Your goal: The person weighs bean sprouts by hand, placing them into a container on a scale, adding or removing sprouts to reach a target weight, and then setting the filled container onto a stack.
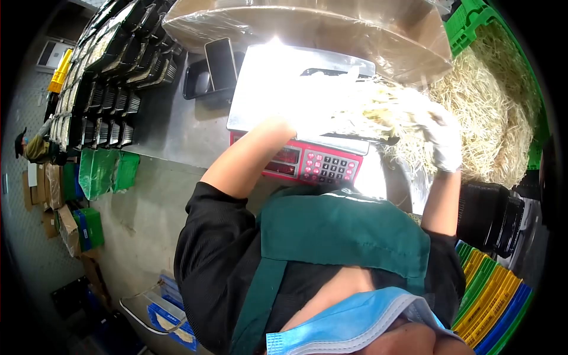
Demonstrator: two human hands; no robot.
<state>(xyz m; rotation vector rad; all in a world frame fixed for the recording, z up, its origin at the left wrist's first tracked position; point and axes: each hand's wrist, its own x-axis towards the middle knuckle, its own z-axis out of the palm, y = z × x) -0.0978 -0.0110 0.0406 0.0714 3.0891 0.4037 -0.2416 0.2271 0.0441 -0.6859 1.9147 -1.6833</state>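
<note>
My right hand (pixel 441 139), in a white glove, is at the right end of a black tray (pixel 378 139), its fingers curled on pale, thin bean sprouts (pixel 378 109). Some strands hang below the fingers over the tray's edge. My left wrist (pixel 283 125) reaches in at the tray's left side, but strong glare washes out the left hand, so its fingers cannot be made out. The tray lies on the bright plate of a red scale (pixel 260 89), whose keypad (pixel 328 167) faces me. A large heap of bean sprouts (pixel 482 112) is beside my right hand.
Filled black trays (pixel 112 77) stand in tall stacks at the left. A phone (pixel 221 64) leans by a small black tray (pixel 197 80). Behind the scale is a plastic-lined box (pixel 331 29). A green crate (pixel 467 26) surrounds the heap. Another person (pixel 41 145) is far left.
</note>
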